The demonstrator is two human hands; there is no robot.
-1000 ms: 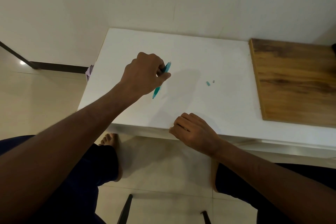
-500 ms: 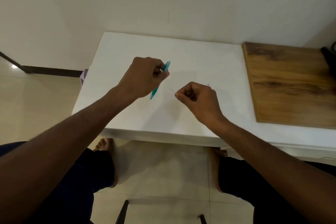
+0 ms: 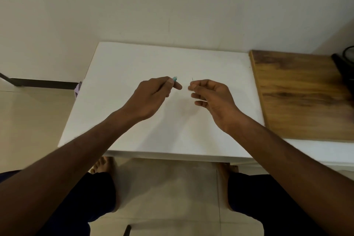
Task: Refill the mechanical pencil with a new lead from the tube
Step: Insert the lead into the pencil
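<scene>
From the head camera, your right hand [image 3: 212,95] has come up off the near edge of the white table [image 3: 134,120] within the last second and now pinches a thin lead [image 3: 192,79] between thumb and forefinger, its tip poking up above the fingertips. Your left hand [image 3: 153,96] has turned the mechanical pencil [image 3: 174,78] so that only its teal end shows past the curled fingers gripping it. That suggests you are ready to feed the lead into the pencil.

Both hands hover over the middle of the table, the pencil end just left of the lead, close but apart. The wooden board [image 3: 298,97] lies on the table's right side. No tube is visible.
</scene>
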